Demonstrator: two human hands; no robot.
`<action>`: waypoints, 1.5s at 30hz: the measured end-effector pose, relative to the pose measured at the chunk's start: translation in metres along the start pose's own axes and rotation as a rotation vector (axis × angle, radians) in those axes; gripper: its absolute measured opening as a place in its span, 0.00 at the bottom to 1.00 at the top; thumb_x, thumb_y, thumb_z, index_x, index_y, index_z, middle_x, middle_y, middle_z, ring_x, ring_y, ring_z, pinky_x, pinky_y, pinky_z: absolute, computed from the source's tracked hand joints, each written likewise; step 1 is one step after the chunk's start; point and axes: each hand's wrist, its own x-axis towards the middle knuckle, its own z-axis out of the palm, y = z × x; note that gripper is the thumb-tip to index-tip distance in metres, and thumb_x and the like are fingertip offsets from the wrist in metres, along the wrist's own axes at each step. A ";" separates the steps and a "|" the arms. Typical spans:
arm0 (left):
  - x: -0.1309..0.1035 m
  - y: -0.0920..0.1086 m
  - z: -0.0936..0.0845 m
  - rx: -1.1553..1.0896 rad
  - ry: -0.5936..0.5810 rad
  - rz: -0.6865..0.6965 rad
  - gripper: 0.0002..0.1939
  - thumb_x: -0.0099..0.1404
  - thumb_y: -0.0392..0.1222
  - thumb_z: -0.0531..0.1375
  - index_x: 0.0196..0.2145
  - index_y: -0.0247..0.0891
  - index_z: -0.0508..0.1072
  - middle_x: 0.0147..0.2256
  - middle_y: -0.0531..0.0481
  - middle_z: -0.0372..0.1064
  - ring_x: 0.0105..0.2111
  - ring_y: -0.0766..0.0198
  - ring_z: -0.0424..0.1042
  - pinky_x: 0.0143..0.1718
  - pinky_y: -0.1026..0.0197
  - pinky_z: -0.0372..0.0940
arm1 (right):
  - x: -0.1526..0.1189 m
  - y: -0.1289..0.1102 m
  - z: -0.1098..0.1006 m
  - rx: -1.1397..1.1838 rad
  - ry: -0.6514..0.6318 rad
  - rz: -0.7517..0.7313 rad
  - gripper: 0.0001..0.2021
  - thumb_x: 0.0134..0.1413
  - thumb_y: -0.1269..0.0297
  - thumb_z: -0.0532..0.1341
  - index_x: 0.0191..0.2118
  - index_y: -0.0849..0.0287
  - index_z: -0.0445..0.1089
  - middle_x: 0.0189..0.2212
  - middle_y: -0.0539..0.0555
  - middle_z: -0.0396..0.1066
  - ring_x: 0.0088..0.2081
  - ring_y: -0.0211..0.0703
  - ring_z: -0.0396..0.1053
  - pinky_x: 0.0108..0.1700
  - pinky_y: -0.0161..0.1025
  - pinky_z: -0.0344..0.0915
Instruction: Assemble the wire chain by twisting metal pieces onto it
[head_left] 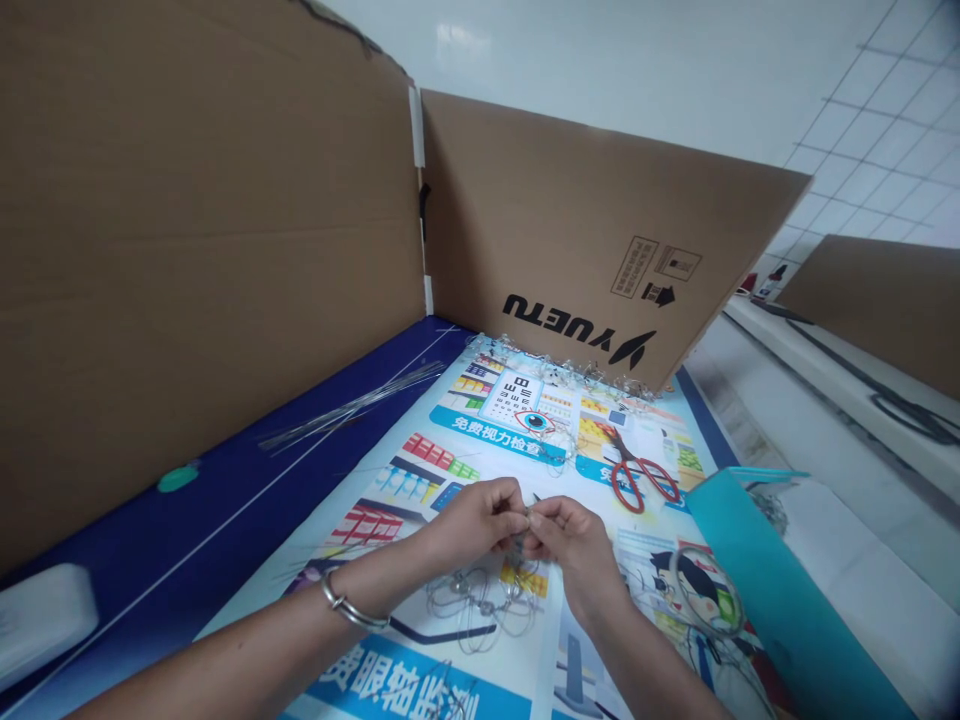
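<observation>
You pinch the looped wire (486, 606) with your left hand (480, 520) and right hand (571, 542), both grips narrow, its tangle hanging over the printed sheet (510, 470). It looks partly worked: loops are formed, while straight wires (352, 405) on the blue table (292, 490) seem unused. Red-handled scissors (643, 482) lie ahead; cardboard walls (225, 200) stand left and beyond, a teal box (787, 590) right.

Two hands (487, 515) (566, 530), one bracelet (346, 604), one pair red-handled scissors (632, 460), one teal box (780, 590) (wires (375, 395) too many to count).
</observation>
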 end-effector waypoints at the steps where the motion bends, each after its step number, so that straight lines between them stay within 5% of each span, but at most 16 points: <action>1: 0.000 0.000 0.001 -0.026 -0.006 -0.009 0.07 0.56 0.41 0.57 0.25 0.37 0.62 0.20 0.57 0.65 0.20 0.70 0.65 0.22 0.68 0.59 | 0.000 0.001 0.000 0.000 -0.005 0.004 0.13 0.41 0.57 0.67 0.28 0.62 0.68 0.18 0.49 0.67 0.23 0.36 0.66 0.28 0.35 0.65; 6: 0.001 0.000 0.000 -0.037 -0.023 -0.032 0.08 0.56 0.42 0.57 0.27 0.37 0.62 0.18 0.58 0.63 0.19 0.70 0.64 0.21 0.69 0.58 | 0.006 -0.014 -0.013 -0.207 -0.123 -0.006 0.14 0.45 0.56 0.62 0.34 0.61 0.70 0.21 0.50 0.68 0.24 0.38 0.66 0.31 0.38 0.65; 11: 0.006 -0.001 -0.007 -0.089 0.035 -0.010 0.09 0.57 0.44 0.57 0.27 0.36 0.63 0.18 0.58 0.63 0.18 0.71 0.62 0.20 0.69 0.57 | 0.005 -0.040 -0.044 -1.091 -0.086 -0.286 0.13 0.49 0.60 0.59 0.41 0.56 0.70 0.38 0.55 0.69 0.41 0.47 0.65 0.43 0.42 0.61; 17: 0.012 -0.009 -0.014 -0.033 0.139 -0.007 0.14 0.55 0.45 0.59 0.38 0.35 0.69 0.22 0.57 0.63 0.20 0.70 0.65 0.21 0.68 0.59 | -0.011 -0.031 -0.050 -1.652 -0.163 -0.265 0.26 0.42 0.57 0.64 0.49 0.58 0.65 0.44 0.60 0.64 0.48 0.54 0.58 0.46 0.45 0.57; 21: 0.012 -0.008 -0.015 -0.014 0.147 -0.006 0.14 0.56 0.46 0.58 0.37 0.35 0.71 0.20 0.57 0.62 0.19 0.70 0.64 0.21 0.68 0.58 | -0.013 -0.021 -0.041 -1.731 -0.140 -0.330 0.15 0.49 0.65 0.57 0.45 0.58 0.65 0.38 0.59 0.64 0.43 0.51 0.60 0.44 0.43 0.56; 25: 0.011 -0.005 -0.015 -0.021 0.129 0.004 0.13 0.57 0.46 0.57 0.36 0.35 0.71 0.22 0.56 0.62 0.19 0.71 0.63 0.21 0.68 0.58 | -0.008 -0.011 -0.035 -1.809 -0.028 -0.339 0.12 0.45 0.72 0.55 0.39 0.61 0.66 0.34 0.59 0.63 0.39 0.51 0.59 0.40 0.43 0.55; 36: 0.012 -0.002 -0.022 -0.003 0.111 0.028 0.13 0.60 0.48 0.53 0.27 0.35 0.66 0.25 0.53 0.66 0.22 0.69 0.67 0.19 0.70 0.57 | 0.003 0.007 -0.042 -1.825 0.048 -0.414 0.07 0.47 0.75 0.55 0.35 0.64 0.64 0.34 0.62 0.63 0.39 0.50 0.59 0.39 0.43 0.54; 45: 0.014 -0.004 -0.023 -0.042 0.097 0.008 0.12 0.61 0.47 0.53 0.27 0.35 0.66 0.23 0.53 0.68 0.19 0.70 0.67 0.18 0.70 0.55 | 0.004 0.007 -0.043 -1.627 0.045 -0.558 0.07 0.56 0.61 0.55 0.34 0.59 0.64 0.33 0.58 0.61 0.39 0.49 0.59 0.40 0.42 0.56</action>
